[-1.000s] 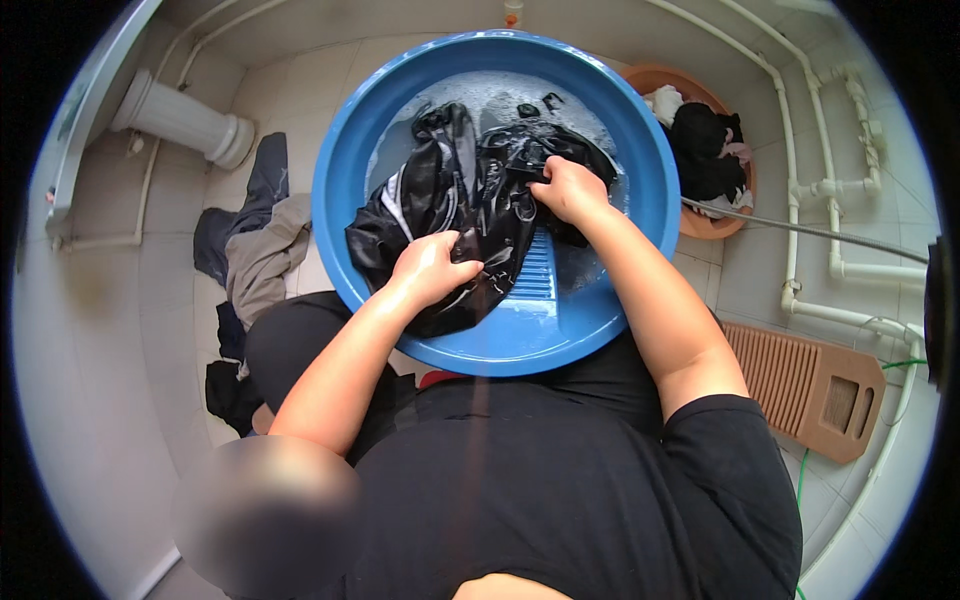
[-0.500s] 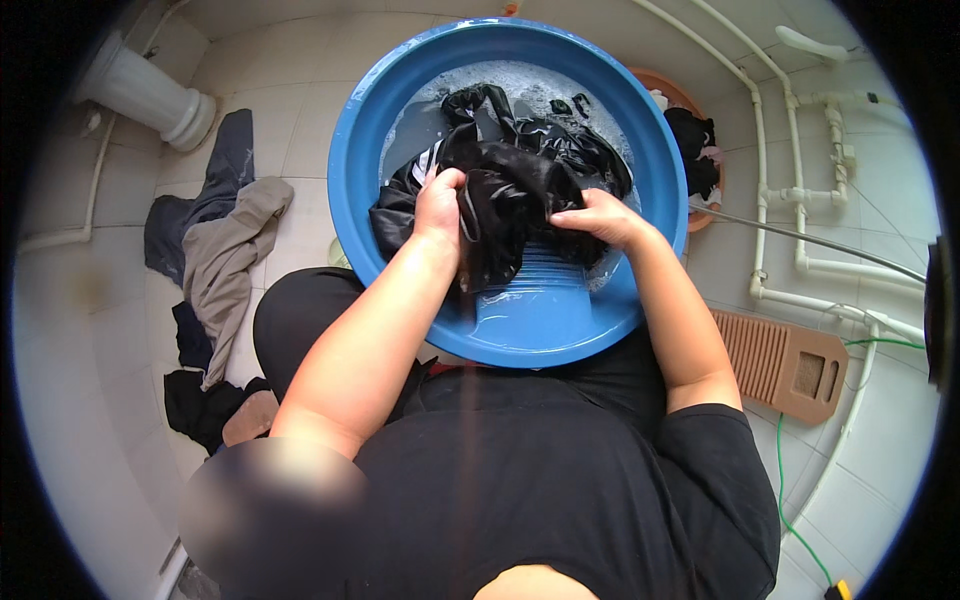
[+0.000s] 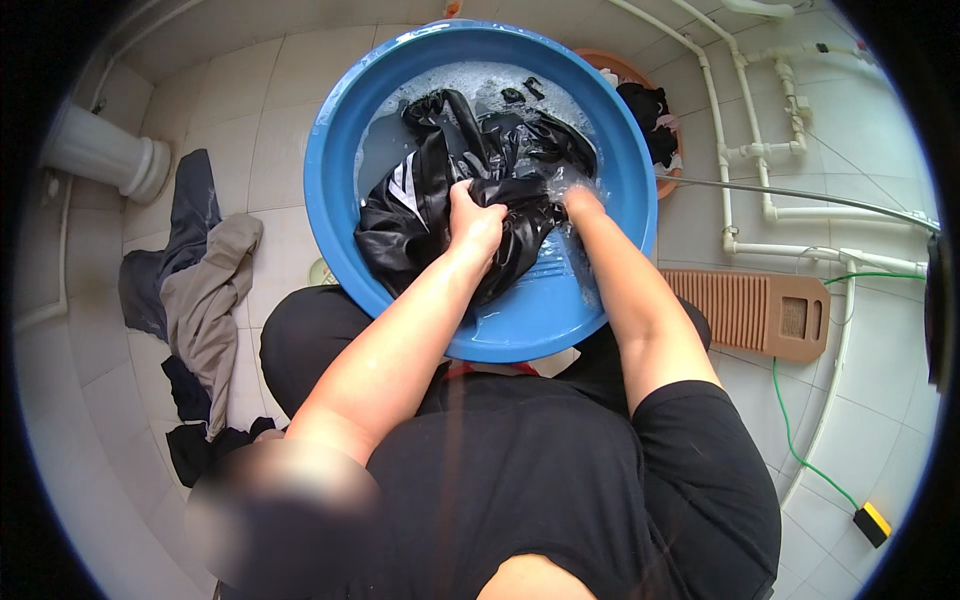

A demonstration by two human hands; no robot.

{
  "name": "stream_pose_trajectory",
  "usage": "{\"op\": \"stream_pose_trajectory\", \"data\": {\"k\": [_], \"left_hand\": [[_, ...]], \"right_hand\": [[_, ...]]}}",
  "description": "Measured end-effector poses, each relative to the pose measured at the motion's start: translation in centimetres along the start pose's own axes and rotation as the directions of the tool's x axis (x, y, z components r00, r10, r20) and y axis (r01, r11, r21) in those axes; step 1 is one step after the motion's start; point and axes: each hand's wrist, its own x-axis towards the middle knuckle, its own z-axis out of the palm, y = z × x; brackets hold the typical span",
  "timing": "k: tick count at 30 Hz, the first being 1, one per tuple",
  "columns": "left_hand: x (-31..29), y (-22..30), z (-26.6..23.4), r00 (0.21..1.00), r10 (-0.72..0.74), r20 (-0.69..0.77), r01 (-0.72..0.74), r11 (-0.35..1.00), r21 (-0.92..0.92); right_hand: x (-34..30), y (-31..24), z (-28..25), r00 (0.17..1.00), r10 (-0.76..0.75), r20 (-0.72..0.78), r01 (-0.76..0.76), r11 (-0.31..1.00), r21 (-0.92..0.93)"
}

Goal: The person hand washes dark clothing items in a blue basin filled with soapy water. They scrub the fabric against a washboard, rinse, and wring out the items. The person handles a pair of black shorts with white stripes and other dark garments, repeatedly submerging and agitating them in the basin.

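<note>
Garment (image 3: 402, 242) of wet black fabric with white stripes, pinched in left hand (image 3: 474, 222) inside blue washtub (image 3: 515, 342); cannot tell hold of right hand (image 3: 581, 203) amid splashing water (image 3: 566, 180).

R hand (image 3: 581, 202) ptly hidden in water, patch (image 3: 285, 515) btm L blurred

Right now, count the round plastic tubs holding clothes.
2: the wide blue round plastic tub at upper centre, and the orange round plastic tub beyond its right side, partly hidden. Others could be out of sight.
</note>
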Motion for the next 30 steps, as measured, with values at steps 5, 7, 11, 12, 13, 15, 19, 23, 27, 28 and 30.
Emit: {"op": "stream_pose_trajectory", "data": {"k": [5, 7, 11, 12, 13, 15, 19, 23, 27, 28, 30], "left_hand": [[0.4, -0.3, -0.2, 0.991, 0.073, 0.112, 0.007, 0.81, -0.587], [0.5, 0.2, -1.0, 0.97, 0.094, 0.224, 0.108, 0.659, -0.744], [2.1, 0.0, -1.7, 0.973, -0.015, 0.229, 0.18, 0.667, -0.723], [2.4, -0.5, -1.9, 0.953, 0.051, 0.299, 0.181, 0.694, -0.697], [2.6, -0.9, -2.2, 0.923, 0.118, 0.365, 0.174, 0.72, -0.672], [4.6, -4.6, -2.7, 0.802, 0.317, 0.507, 0.234, 0.613, -0.755], [0.0, 1.1, -1.8, 0.988, 0.041, 0.148, 0.003, 0.959, -0.283], [3.5, -2.3, -3.4, 0.979, 0.089, 0.185, -0.025, 0.946, -0.324], [1.8, -0.7, -2.6, 0.995, 0.074, 0.074, -0.051, 0.962, -0.268], [1.3, -0.6, -1.9, 0.979, 0.197, 0.056, -0.187, 0.971, -0.15], [-0.3, 0.8, -1.1, 0.976, 0.216, 0.001, -0.209, 0.947, -0.245]], "right_hand": [[-8.6, -6.1, -4.1, 0.761, -0.159, -0.629, 0.388, 0.888, 0.245], [-12.5, -8.6, -5.8, 0.626, -0.338, -0.702, 0.676, 0.685, 0.273], [-19.2, -14.6, -6.7, 0.412, -0.534, -0.738, 0.895, 0.39, 0.218], [-20.3, -15.6, -6.7, 0.427, -0.538, -0.727, 0.895, 0.366, 0.256], [-20.5, -16.4, -6.4, 0.34, -0.524, -0.781, 0.92, 0.357, 0.161], [-19.8, -17.4, -6.2, 0.304, -0.487, -0.819, 0.91, 0.402, 0.099], [-14.5, -15.5, -5.9, 0.755, -0.079, -0.651, 0.51, 0.695, 0.507], [-18.6, -17.1, -4.4, 0.638, -0.273, -0.72, 0.726, 0.525, 0.445], [-16.9, -16.3, -4.1, 0.754, -0.131, -0.644, 0.613, 0.493, 0.617], [-15.0, -15.6, -3.5, 0.8, -0.011, -0.599, 0.53, 0.479, 0.7], [-13.6, -14.9, -2.7, 0.772, 0.007, -0.636, 0.542, 0.515, 0.664]]}}
